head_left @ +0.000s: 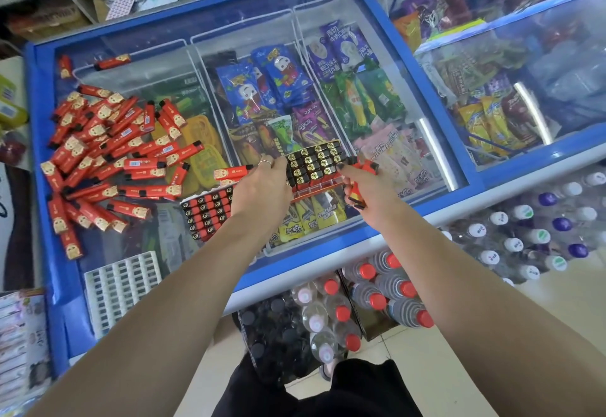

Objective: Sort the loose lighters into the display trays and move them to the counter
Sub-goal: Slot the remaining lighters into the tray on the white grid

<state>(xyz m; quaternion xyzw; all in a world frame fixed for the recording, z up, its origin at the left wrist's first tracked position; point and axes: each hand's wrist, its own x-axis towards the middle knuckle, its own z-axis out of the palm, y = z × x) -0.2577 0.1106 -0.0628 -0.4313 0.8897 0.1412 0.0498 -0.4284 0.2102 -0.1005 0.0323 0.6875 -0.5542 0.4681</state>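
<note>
- Left hand (262, 187) gripped the left edge of a partly filled display tray (314, 167), fingers curled on it, ring visible on one finger.
- Right hand (364, 187) held a few red lighters (355, 195) in curled fingers, with the forefinger extended to the tray's right edge.
- That tray was tilted, lifted just above the freezer lid (426, 141); black lighter tops filled its upper rows, the front row looked empty.
- A second tray, full (206, 213), lay flat on the glass just left of the left wrist.
- An empty white tray (121, 288) sat near the lid's front-left corner.
- Big pile of loose lighters (101, 151) was spread over the left side of the lid; two more (111, 61) lay apart at the back left.
- Bottled drinks (377, 295) stood on the floor below the freezer.
</note>
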